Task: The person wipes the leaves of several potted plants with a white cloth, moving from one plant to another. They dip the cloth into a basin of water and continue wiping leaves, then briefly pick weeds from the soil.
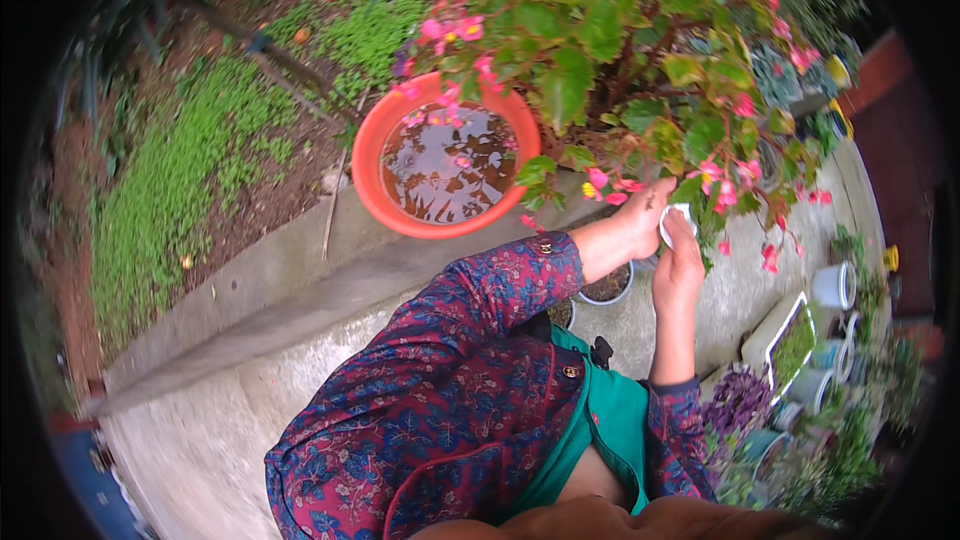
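My left hand [646, 216] is under the edge of a begonia [600, 30] with green leaves and pink flowers; dark marks show on its skin and its fingertips are partly hidden. Close beside it, my right hand [679, 259] holds a small white cloth or tissue [677, 225] between thumb and fingers, against a green leaf or right by it; which one cannot be told. Left of the hands, an orange plastic basin [364, 157] holds brownish water with floating petals and reflections.
A concrete ledge [285, 270] borders a soil bed with low green plants [180, 165]. Grey-rimmed pots [607, 292] stand below my hands. At the right are a white rectangular planter [765, 330], a purple-leaved plant [739, 397] and several pots [832, 285].
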Tool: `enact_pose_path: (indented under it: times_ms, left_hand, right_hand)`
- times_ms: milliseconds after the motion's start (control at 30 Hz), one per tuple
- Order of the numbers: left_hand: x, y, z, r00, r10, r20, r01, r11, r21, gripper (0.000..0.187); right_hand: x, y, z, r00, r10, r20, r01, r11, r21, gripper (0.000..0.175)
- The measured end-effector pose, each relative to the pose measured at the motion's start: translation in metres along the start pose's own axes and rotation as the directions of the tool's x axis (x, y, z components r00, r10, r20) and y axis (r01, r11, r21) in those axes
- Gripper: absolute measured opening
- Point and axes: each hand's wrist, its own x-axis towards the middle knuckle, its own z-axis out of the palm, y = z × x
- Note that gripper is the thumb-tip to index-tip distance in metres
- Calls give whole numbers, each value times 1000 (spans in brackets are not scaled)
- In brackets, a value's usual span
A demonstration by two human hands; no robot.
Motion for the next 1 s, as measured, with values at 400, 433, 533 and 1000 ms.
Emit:
enact_pose_path:
  times_ms: [400,433,533,1000]
  left_hand:
    - [-85,32,-3,991,129,-22,-125,986,111,35]
    - [-104,42,-8,994,102,-28,-98,989,114,38]
    - [-167,84,-27,997,26,72,-36,990,135,49]
    - [-408,364,-247,756,432,-492,-83,809,582,26]
  right_hand:
    - [-12,-61,-4,983,97,155,-142,939,313,30]
    - [-16,-77,-3,978,145,151,-191,910,368,29]
    - [-10,-128,13,971,107,214,-202,844,496,26]
    - [5,-302,291,786,0,619,-433,715,549,26]
